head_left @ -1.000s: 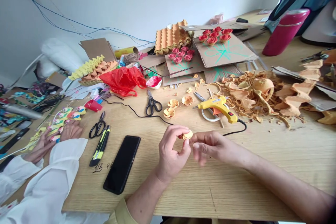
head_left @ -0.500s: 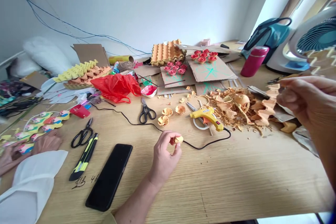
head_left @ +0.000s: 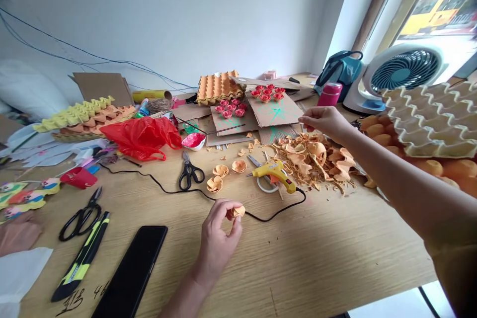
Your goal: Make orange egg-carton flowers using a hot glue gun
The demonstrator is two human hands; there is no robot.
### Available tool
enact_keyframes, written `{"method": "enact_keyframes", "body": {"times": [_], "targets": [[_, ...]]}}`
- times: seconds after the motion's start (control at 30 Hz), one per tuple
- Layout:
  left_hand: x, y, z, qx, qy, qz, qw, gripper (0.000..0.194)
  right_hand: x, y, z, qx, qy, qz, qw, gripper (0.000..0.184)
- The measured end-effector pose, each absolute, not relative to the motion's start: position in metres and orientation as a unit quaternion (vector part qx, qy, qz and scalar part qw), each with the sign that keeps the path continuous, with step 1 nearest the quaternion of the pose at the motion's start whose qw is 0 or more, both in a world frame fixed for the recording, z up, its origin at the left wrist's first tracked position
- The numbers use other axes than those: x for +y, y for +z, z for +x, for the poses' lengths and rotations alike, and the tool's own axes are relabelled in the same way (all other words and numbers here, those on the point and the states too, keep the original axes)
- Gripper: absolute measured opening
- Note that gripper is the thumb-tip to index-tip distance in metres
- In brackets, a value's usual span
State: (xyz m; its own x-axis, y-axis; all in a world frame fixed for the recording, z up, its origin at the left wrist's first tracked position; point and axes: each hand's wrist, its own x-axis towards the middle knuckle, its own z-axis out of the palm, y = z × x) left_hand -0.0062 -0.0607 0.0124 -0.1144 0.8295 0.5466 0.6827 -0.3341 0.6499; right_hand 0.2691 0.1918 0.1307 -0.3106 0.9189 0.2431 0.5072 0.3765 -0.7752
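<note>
2 hands [head_left: 219, 236] apart | L [head_left: 219, 236] gripping petal cup [head_left: 238, 211], R [head_left: 324, 121] pinched | glue gun [head_left: 275, 174], cord [head_left: 264, 220] btwn

Black handwriting [head_left: 100, 290] on the wooden table [head_left: 316, 258] seems to read "46"; neighbouring characters are unclear.

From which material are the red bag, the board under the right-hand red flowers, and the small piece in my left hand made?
Red bag: thin, glossy plastic film, by its shiny creases.
Board: probably cardboard, brown and matt, by its stiff, flat sheet.
Small piece in your left hand: perhaps moulded paper pulp, unpainted and matt, by its thin, curved layers.
</note>
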Motion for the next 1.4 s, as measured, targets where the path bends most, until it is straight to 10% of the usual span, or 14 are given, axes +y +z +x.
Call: {"method": "enact_keyframes", "body": {"times": [0.93,1.4], "targets": [[-0.061,0.015,-0.004,0.550,0.472,0.687,0.060,0.025,0.103,0.069,0.312,-0.929,-0.069,-0.338,0.130,0.020],[-0.058,0.020,-0.002,0.561,0.492,0.661,0.085,0.032,0.112,0.090,0.232,-0.876,-0.028,-0.314,0.365,0.022]]}}
